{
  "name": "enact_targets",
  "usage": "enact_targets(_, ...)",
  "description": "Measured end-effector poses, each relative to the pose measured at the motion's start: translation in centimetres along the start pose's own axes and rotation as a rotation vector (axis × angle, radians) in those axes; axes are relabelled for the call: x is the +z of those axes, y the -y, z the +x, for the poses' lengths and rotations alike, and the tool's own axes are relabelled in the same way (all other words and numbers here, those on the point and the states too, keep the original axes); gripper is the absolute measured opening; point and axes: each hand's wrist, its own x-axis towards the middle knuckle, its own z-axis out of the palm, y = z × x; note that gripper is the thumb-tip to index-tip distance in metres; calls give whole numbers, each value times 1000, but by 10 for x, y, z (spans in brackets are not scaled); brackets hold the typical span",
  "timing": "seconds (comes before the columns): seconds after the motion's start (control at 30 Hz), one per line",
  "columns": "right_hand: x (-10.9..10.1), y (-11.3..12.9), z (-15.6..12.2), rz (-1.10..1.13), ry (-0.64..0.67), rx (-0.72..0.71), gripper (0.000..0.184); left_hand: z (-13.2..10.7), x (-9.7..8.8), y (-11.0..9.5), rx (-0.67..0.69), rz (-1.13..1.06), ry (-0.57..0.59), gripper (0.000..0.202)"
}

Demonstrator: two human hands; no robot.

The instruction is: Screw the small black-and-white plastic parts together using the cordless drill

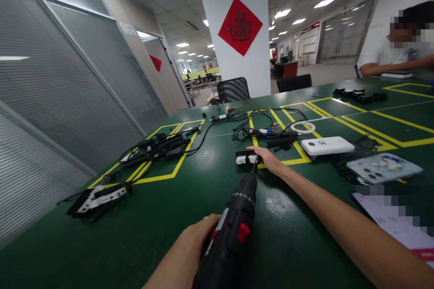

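Observation:
In my left hand (195,239) is a black cordless drill (233,230) with red accents and a numbered collar, pointing away from me. The tip of its bit meets or lies very near the right end of a small black block with white inserts (247,159); I cannot tell whether it touches. My right hand (267,159) is closed on that block's right side, with the fingers partly hidden behind it. The block rests on the green table (152,235).
Black cables and tools (159,144) lie left, near a black-and-white strip (101,198). Behind the block are more cables, a screwdriver (231,109) and a white ring (303,128). A white power bank (327,145) and a phone (383,167) lie right. Another person (396,54) sits far right.

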Motion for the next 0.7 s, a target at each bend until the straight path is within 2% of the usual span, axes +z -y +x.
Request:
enact_targets(0.13, -1, -4, 4, 25, -26, 17, 41, -10, 15, 2, 107, 424, 48, 44)
enact_targets(0.23, -1, -2, 4, 7, -30, 48, 38, -14, 26, 2, 88, 658, 130, 52)
enact_targets(0.33, -1, 1, 3, -29, -27, 79, 37, -8, 36, 3, 48, 831, 230, 55)
enact_targets(0.43, -1, 1, 2, -56, -25, 80, 36, 2, 44, 8, 69, 904, 351, 61)
enact_targets(0.53, -2, 0, 3, -62, -21, 73, 35, 5, 45, 13, 93, 935, 432, 71)
enact_targets(0.63, -2, -1, 4, -64, -13, 71, 34, 0, 32, 10, 121, 911, 486, 83)
enact_targets(0.7, -2, -1, 4, -57, -4, 64, 35, 0, 19, 1, 193, 872, 529, 86)
